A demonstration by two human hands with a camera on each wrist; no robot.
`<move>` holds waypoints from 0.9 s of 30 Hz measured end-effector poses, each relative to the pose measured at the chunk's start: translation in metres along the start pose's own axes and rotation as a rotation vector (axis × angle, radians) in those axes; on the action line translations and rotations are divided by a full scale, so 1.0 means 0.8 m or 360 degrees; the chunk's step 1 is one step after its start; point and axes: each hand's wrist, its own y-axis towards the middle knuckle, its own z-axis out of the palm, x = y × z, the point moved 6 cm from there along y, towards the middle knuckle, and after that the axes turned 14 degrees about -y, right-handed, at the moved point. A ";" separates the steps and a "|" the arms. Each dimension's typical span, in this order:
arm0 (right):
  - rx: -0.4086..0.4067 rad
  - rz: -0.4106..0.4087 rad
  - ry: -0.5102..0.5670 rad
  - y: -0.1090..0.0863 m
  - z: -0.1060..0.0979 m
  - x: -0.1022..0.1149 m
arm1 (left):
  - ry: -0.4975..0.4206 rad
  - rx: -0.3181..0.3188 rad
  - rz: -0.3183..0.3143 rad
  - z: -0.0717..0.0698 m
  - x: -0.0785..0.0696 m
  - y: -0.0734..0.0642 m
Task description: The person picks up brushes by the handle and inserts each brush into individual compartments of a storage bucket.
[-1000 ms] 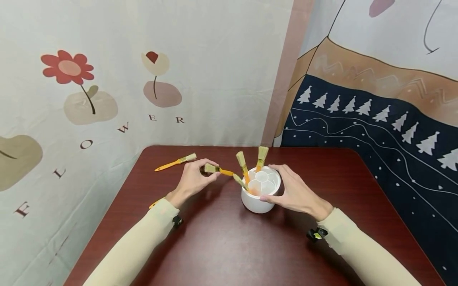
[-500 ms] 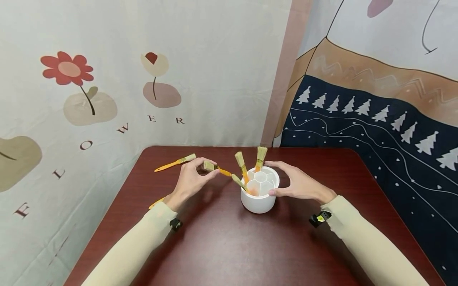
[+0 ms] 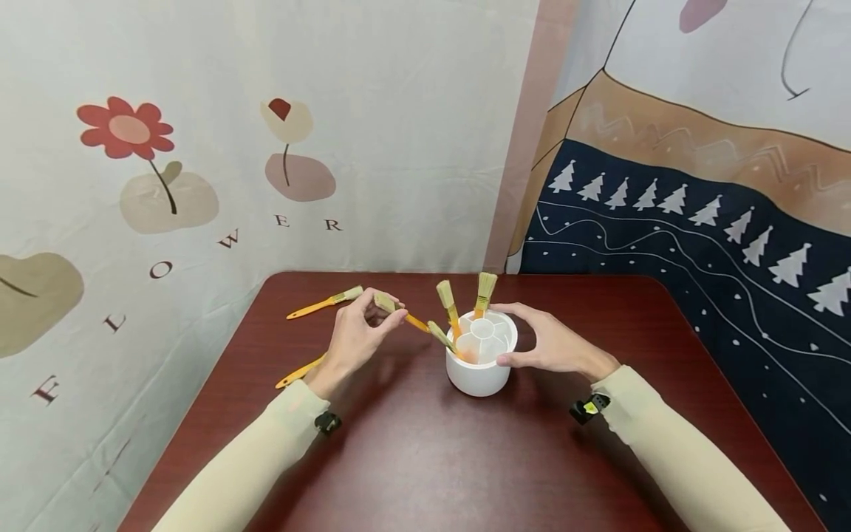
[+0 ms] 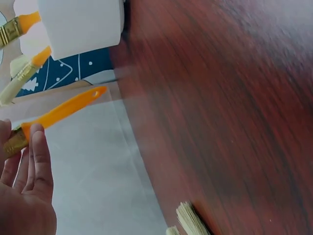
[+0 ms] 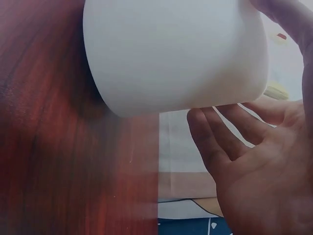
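My left hand (image 3: 355,332) pinches a paintbrush (image 3: 415,322) near its bristle end, with the yellow-orange handle pointing right toward a white round brush holder (image 3: 479,378). In the left wrist view the handle (image 4: 68,110) has a hole at its tip, apart from the holder's wall (image 4: 83,29). Three brushes stand bristles up in the holder: one at the back (image 3: 487,290), one at the left (image 3: 448,301), one leaning at the near left (image 3: 442,337). My right hand (image 3: 558,341) holds the holder's right side, thumb at the near rim; its fingertips (image 5: 195,115) meet the wall in the right wrist view.
Two more paintbrushes lie on the dark red table (image 3: 425,458) at the left: one at the back (image 3: 324,303), and one (image 3: 301,372) partly hidden behind my left wrist. Printed cloth (image 3: 412,148) hangs behind the table and along its sides.
The brush in my left hand has tilted, its handle end dropping slightly toward the holder. My right thumb has shifted right along the near rim. The holder has stayed nearly in place.
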 end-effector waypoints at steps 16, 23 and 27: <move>-0.0091 0.0111 -0.0099 -0.010 0.007 0.012 | -0.0056 -0.0086 -0.0027 -0.002 -0.002 -0.011; -0.0138 0.0187 -0.0128 -0.016 0.009 0.017 | -0.0046 -0.0164 0.0038 -0.006 -0.017 -0.017; -0.0198 0.0198 -0.0135 -0.019 0.009 0.022 | -0.0061 -0.0188 0.0093 -0.008 -0.027 -0.018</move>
